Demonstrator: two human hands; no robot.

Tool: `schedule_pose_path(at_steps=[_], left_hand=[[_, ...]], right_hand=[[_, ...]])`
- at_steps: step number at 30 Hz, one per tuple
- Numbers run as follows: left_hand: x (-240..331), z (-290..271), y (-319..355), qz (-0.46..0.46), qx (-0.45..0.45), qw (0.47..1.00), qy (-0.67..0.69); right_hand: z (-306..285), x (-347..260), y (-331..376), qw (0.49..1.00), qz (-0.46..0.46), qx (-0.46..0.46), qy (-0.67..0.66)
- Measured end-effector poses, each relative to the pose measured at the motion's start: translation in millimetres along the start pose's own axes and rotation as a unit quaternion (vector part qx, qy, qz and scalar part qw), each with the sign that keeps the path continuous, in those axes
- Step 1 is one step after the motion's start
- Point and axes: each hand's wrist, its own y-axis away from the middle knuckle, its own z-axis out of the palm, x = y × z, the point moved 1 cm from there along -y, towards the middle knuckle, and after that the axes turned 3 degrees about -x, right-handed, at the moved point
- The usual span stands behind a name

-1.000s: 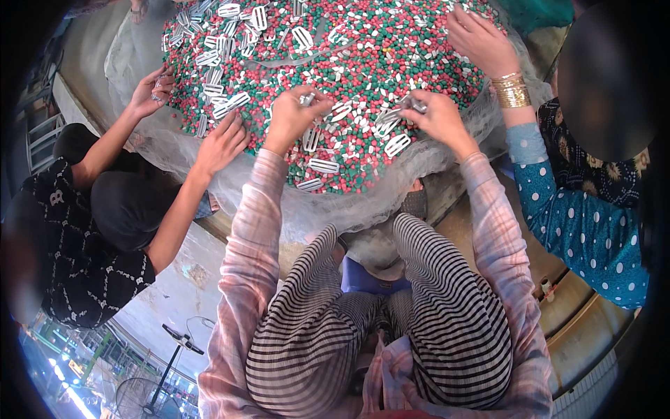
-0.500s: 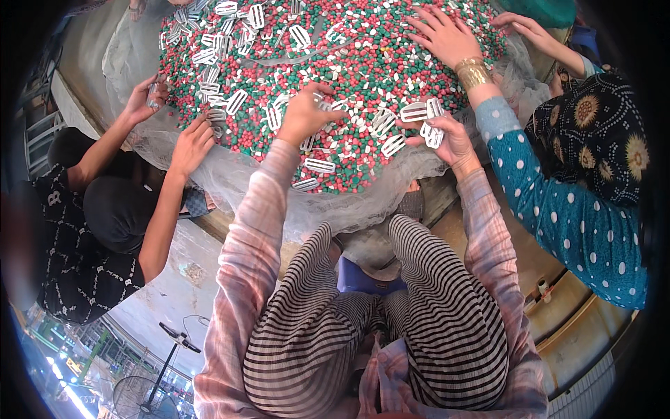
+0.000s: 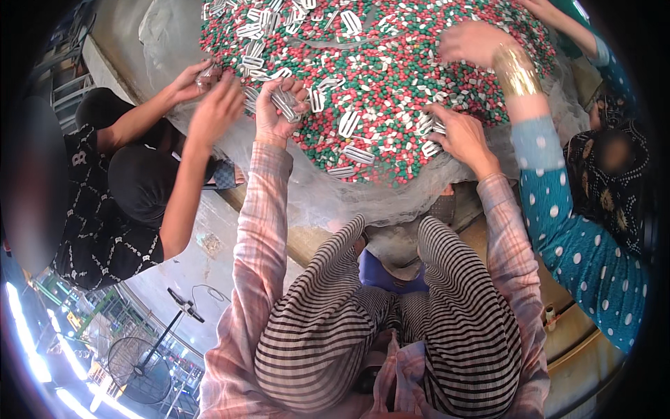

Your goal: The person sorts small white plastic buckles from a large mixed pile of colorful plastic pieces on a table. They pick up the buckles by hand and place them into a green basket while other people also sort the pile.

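Observation:
Raised over the near left of the bead heap, my left hand [image 3: 280, 112] is closed around several silvery slotted slide buckles [image 3: 285, 103]. My right hand [image 3: 466, 138] is low at the near right edge of the heap, its fingers curled over a few slide buckles [image 3: 434, 127]; the fingers partly hide them. Between my hands, a white slide buckle [image 3: 349, 124], another buckle [image 3: 359, 154] and a third buckle [image 3: 342, 172] lie loose on the red, green and white beads [image 3: 391, 91].
More buckles [image 3: 258, 24] lie at the heap's far left. Translucent sheeting [image 3: 335, 202] hangs over the near edge. At left, a co-worker's hand [image 3: 216, 108] is beside my left hand; at right, another person's hand [image 3: 471, 43] reaches over the beads. A fan [image 3: 139, 366] stands lower left.
My left hand has drawn back from the beads, now holding buckles. My right hand has come down onto buckles on the heap; the fanned buckles it held up no longer show there. The view has shifted.

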Motion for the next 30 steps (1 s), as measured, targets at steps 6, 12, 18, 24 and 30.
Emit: schedule_pose_path(at_steps=[6,12,18,24,30], left_hand=[[-4.1,-14.5,-22.6,0.159,0.121,0.719,-0.665],[-32.1,40.9,-23.3,0.021,0.075,0.514,-0.854],[-8.2,24.2,9.4,-0.061,0.004,0.913,-0.404],[-23.6,-2.2,26.7,-0.048,-0.133,0.979,0.15],[-26.5,-7.2,27.7,0.046,0.04,0.99,-0.13]], right_hand=[[18.6,-3.7,-12.9,0.987,-0.038,0.042,0.151],[34.2,21.4,-6.4,0.991,-0.075,0.109,-0.022],[-4.3,17.9,17.1,0.93,0.069,0.007,-0.362],[-21.0,-4.0,26.6,0.758,0.054,-0.08,-0.645],[-10.3,2.7,14.6,0.908,0.031,-0.111,-0.402]])
